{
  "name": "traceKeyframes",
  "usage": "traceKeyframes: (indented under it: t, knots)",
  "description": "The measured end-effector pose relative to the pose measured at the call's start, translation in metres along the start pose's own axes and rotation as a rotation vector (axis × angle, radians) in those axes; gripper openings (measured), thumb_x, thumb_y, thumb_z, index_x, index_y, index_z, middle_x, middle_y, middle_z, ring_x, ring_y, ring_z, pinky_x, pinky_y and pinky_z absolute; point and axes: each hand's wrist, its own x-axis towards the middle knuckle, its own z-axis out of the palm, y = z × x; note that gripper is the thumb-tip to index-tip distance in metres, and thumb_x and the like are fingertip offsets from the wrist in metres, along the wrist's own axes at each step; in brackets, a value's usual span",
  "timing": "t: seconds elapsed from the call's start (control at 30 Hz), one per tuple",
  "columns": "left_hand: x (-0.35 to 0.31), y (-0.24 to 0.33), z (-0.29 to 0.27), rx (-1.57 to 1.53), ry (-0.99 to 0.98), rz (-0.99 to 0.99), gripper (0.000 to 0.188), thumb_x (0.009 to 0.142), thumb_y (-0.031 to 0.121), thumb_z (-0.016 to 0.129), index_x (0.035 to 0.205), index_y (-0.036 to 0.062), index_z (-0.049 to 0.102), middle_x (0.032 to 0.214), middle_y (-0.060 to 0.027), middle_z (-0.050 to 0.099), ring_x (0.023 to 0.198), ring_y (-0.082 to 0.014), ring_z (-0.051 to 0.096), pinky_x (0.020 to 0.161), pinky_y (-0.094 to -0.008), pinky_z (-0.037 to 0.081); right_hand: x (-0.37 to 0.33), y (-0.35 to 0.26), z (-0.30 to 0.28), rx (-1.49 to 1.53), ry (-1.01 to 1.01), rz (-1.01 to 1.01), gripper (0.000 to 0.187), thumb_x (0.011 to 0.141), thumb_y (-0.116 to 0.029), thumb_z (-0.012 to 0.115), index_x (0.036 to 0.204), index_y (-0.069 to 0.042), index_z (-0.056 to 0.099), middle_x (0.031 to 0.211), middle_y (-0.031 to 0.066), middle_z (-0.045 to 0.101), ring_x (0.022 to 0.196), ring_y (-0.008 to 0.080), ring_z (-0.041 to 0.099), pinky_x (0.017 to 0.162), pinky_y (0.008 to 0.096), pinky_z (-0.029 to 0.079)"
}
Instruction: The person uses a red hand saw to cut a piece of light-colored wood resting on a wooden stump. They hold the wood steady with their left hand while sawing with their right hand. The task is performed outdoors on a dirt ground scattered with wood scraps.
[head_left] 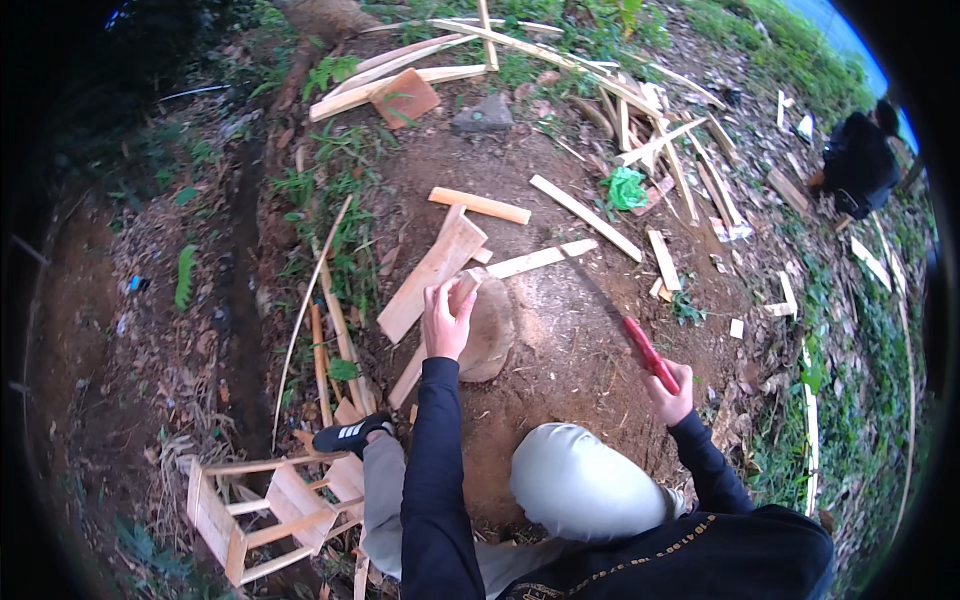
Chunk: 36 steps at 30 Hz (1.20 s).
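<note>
My left hand [447, 318] is closed around a short piece of wood [468, 286] at the upper edge of a round tree stump [492, 338]. My right hand [672, 394] grips the red handle of a hand saw [643, 345]. The saw's thin blade slants up and left, its tip close to a pale wooden strip [545, 259] beyond the stump. Next to my left hand lies a broad board [436, 275], with a narrower plank [408, 375] below it. Pale sawdust [535, 320] covers the soil right of the stump.
A slatted wooden frame [285, 515] stands at lower left by my shoe [352, 434]. Several loose sticks lie ahead, near a brick-coloured tile [405, 98], a grey stone [482, 115] and a green plastic bag [625, 188]. Another person [860, 160] in dark clothes is at far right.
</note>
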Motion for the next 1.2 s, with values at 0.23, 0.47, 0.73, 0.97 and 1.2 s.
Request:
traceKeyframes:
  t: [0.23,0.47,0.73,0.97,1.2]
  knots:
    - [-0.009,0.035,-0.094,-0.995,-0.048,-0.431,0.044,0.107,0.04,0.043,0.127,0.0028,0.057,0.119,-0.0084,0.062,0.082,-0.0155,0.069,0.068,-0.0281,0.052,-0.002,-0.009,0.008,0.138,0.016,0.016,0.014,0.089,-0.009,0.066,0.078,0.0,0.061,0.063,-0.0062,0.048,0.057,0.0023,0.041,0.05,0.0238,0.031]
    - [-0.039,0.042,-0.139,-1.434,0.124,-0.621,0.056,0.105,0.052,0.037,0.135,0.0067,0.05,0.113,-0.0071,0.062,0.094,-0.0207,0.063,0.08,-0.0375,0.052,-0.01,-0.017,0.019,0.115,-0.075,-0.007,0.011,0.091,-0.008,0.065,0.091,0.003,0.067,0.067,-0.005,0.054,0.059,0.0015,0.045,0.052,0.0211,0.035]
    - [-0.081,0.0,-0.158,-1.473,0.271,-0.614,0.053,0.106,0.05,0.034,0.133,0.0087,0.054,0.104,-0.0038,0.063,0.081,-0.0168,0.06,0.071,-0.0357,0.053,-0.015,-0.04,0.052,-0.418,-0.105,-0.411,0.031,0.091,-0.024,0.07,0.074,0.0,0.061,0.052,0.0091,0.049,0.043,0.0156,0.045,0.045,0.0344,0.037]
    - [-0.125,-0.031,-0.186,-1.615,0.373,-0.634,0.055,0.107,0.051,0.028,0.129,0.0076,0.055,0.1,-0.0049,0.063,0.078,-0.0165,0.06,0.068,-0.0353,0.052,-0.041,-0.04,0.063,-0.642,-0.168,-0.506,0.035,0.093,-0.023,0.068,0.07,-0.001,0.054,0.053,0.0157,0.048,0.043,0.0276,0.048,0.049,0.0389,0.039]
    - [-0.128,-0.032,-0.172,-1.348,0.459,-0.843,0.049,0.107,0.051,0.031,0.105,0.0069,0.053,0.078,-0.0056,0.058,0.054,-0.0147,0.056,0.047,-0.0295,0.048,-0.043,-0.047,0.058,-0.65,0.008,-0.421,0.031,0.093,-0.028,0.069,0.081,0.002,0.071,0.052,0.0099,0.052,0.047,0.0129,0.049,0.047,0.0338,0.039]
